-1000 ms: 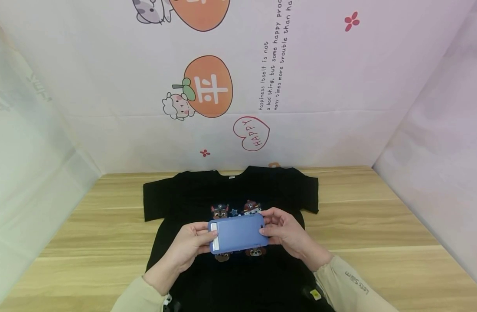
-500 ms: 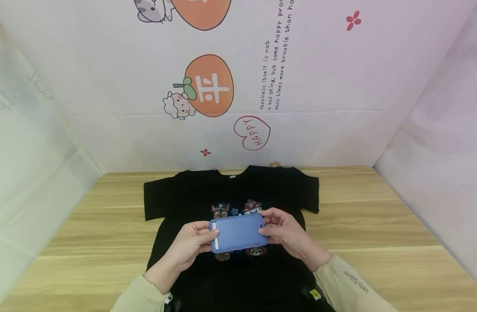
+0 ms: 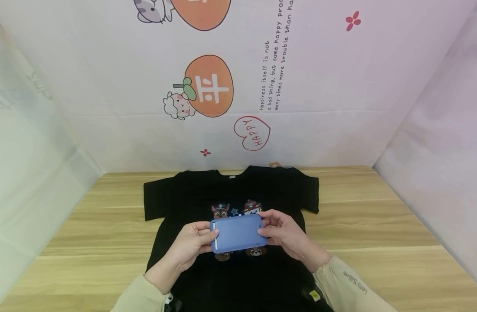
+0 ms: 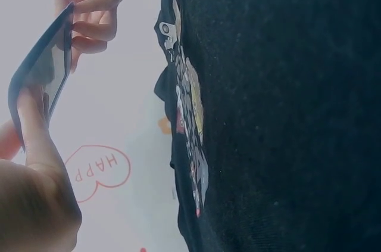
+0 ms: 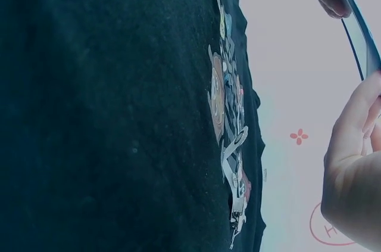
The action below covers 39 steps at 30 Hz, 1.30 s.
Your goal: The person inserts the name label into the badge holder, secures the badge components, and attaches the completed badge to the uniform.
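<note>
Bright, even, soft light fills the head view, with hardly any shadow on the wooden table (image 3: 379, 225). Wide-angle bending curves the walls beyond the table. Both wrist views are softer, the black T-shirt (image 4: 286, 109) grainy and underexposed.

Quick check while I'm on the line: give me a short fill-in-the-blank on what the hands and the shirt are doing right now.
1. Both hands hold a ____ phone case above the shirt.
2. The left hand grips the case's left end and the right hand grips its ____ end.
3. The ____ T-shirt lies spread flat on the wooden table.
4. The shirt's cartoon print faces ____.

Missing words: blue; right; black; up
</note>
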{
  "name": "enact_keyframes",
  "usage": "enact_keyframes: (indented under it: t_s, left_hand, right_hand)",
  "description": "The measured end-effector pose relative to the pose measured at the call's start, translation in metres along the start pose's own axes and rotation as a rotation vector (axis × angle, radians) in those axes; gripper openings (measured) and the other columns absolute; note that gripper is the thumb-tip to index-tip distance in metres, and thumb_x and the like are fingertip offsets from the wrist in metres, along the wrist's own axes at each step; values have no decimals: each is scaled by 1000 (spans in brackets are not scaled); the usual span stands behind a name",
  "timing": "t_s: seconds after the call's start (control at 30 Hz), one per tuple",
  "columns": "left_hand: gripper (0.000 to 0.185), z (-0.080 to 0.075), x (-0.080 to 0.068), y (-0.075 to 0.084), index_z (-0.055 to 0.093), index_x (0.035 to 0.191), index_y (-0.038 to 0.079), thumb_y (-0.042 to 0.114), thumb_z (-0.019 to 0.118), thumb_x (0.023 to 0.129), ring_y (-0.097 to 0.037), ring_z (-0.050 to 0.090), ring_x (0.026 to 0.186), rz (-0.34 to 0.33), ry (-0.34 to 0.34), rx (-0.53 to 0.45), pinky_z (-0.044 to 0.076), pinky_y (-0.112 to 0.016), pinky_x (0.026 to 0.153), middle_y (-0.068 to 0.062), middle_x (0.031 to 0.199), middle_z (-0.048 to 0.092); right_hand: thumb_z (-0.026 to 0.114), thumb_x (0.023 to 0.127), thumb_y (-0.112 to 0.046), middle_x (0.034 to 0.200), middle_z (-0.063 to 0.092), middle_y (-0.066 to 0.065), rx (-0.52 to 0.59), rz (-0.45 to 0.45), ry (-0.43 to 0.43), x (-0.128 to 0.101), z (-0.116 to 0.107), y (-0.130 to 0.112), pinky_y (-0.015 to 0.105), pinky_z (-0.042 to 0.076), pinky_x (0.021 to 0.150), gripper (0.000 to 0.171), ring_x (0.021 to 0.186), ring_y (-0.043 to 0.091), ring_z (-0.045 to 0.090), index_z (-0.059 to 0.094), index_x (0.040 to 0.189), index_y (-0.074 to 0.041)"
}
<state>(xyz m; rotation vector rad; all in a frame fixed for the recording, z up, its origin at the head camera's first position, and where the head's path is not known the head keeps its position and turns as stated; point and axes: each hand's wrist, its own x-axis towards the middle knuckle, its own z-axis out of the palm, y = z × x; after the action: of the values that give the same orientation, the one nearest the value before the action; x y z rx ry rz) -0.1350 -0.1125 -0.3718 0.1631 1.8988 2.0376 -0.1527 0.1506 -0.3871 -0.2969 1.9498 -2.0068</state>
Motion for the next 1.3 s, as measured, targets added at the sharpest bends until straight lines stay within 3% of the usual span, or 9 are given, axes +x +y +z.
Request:
enact_keyframes:
  t_s: [0.4,0.77,1.0,1.3]
  left_hand:
    - [36,1,2,-2,50,121,-17,8,55,95,-12,70,79,-9,8,-14,57,-28,74,-12,96,73]
    - [38,0,2,0,49,122,-18,8,55,95,-12,69,79,-11,19,5,57,-28,73,-14,98,72]
    - [40,-3,1,-2,50,121,-17,11,58,94,-12,70,81,-15,-4,12,57,-29,76,-14,99,72]
    - [42,-6,-2,-2,50,121,-17,13,60,93,-12,70,81,-4,-15,9,57,-30,77,-11,98,72]
  right_hand:
    - [68,86,-11,85,53,-5,22,30,16,-1,3,0,22,51,65,33,76,10,52,59,118,-11]
    - [68,86,-12,85,53,-5,-1,23,30,0,6,2,22,50,64,42,74,9,52,55,125,-3]
    - [67,87,-9,85,54,-5,-23,18,23,0,8,-1,25,52,68,49,77,9,54,49,130,4]
    - [65,89,-12,88,56,-1,-26,29,-69,1,0,-8,30,55,77,43,84,12,57,50,126,3]
